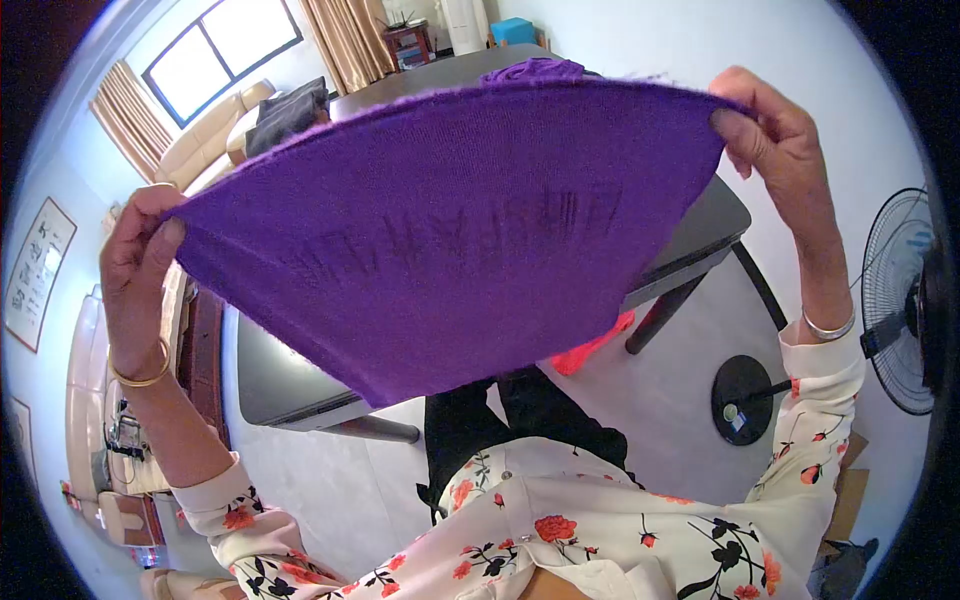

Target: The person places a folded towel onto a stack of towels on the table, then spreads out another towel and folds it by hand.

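Observation:
A purple towel (450,240) with dark printed characters hangs spread out in the air before me, its upper edge pulled taut. My left hand (140,260) pinches its left corner between thumb and fingers. At the upper right, my right hand (775,135) is closed on the opposite corner, held higher than the left one. Behind the towel's top edge, more purple cloth (535,70) lies bunched on the dark table (725,215). The towel hides much of the tabletop.
A standing fan (900,300) with a round black base (742,400) is at the right. Something red (592,345) is on the floor by a table leg. Beige sofas (200,140) line the left, a dark cushion (290,115) on one. A blue box (513,31) stands at the back.

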Available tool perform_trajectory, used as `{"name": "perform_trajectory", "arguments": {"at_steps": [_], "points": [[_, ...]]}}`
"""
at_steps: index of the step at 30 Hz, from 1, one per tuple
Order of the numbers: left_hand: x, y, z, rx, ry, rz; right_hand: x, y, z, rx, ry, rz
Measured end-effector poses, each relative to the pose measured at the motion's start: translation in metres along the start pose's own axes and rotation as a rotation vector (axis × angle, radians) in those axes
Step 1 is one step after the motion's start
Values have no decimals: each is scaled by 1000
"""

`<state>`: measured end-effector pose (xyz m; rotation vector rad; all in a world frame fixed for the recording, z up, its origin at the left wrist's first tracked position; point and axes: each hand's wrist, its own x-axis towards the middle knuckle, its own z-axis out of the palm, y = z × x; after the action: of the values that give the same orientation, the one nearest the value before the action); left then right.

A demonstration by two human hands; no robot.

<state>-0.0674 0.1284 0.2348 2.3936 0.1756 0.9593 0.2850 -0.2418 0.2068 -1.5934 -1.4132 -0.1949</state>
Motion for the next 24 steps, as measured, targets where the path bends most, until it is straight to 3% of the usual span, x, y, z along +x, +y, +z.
{"name": "perform_trajectory", "arguments": {"at_steps": [5, 7, 10, 14, 17, 18, 19, 21, 23, 24], "points": [[6, 16, 1, 31, 18, 44, 9, -8, 2, 27, 63, 37], [8, 24, 3, 56, 45, -170, 18, -11, 5, 79, -9, 208], [16, -3, 14, 169, 5, -203, 35, 4, 20, 197, -178, 348], [44, -53, 30, 91, -13, -286, 78, 49, 72, 263, -93, 408], [78, -95, 28, 42, 145, -319, 137, 91, 94, 308, -101, 333], [91, -102, 20, 115, 203, -286, 159, 103, 99, 296, -18, 210], [99, -97, 17, 7, 282, -297, 171, 93, 105, 286, 65, 87], [110, -88, 8, -51, 429, -220, 180, 52, 104, 204, 188, 174], [109, -87, -4, -52, 432, -139, 164, 25, 103, 189, 233, 58], [98, -75, 0, 11, 438, -141, 161, 52, 105, 268, 207, -18]]}}
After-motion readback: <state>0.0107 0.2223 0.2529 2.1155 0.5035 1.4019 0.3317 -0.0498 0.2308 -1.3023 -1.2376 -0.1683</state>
